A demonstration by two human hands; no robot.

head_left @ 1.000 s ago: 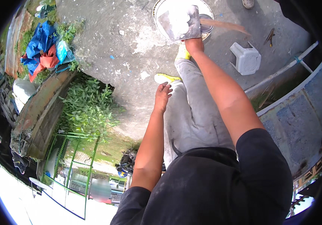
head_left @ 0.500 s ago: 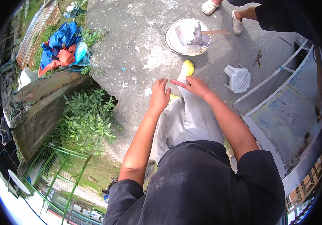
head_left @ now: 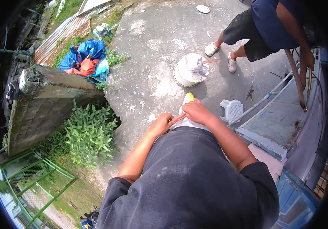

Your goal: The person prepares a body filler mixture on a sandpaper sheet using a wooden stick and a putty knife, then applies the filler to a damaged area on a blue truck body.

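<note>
A slim red stick-like object [head_left: 178,117] lies across the space between my two hands, in front of my body. My right hand [head_left: 196,112] is closed around its right end. The fingers of my left hand [head_left: 162,124] are pinched on its left end. Its exact kind is too small to tell. Just beyond my hands shows my yellow shoe [head_left: 188,98]. Farther ahead stands a round white bucket [head_left: 183,81], carrying a whitish, paint-smeared container [head_left: 193,62] and a brown wooden stick [head_left: 212,60].
To the right stand a pale plastic stool [head_left: 232,110] and a metal-framed panel [head_left: 272,120]. A co-worker [head_left: 250,32] at the far right holds a brass-coloured tool [head_left: 309,82] and a wooden strip [head_left: 294,78] over it. Left are a concrete wall [head_left: 53,105], bushes [head_left: 89,133] and tarps [head_left: 85,57].
My left hand has moved onto the red object, and both hands have come closer to my body. My view has shifted, showing more of the co-worker and the tool at the panel.
</note>
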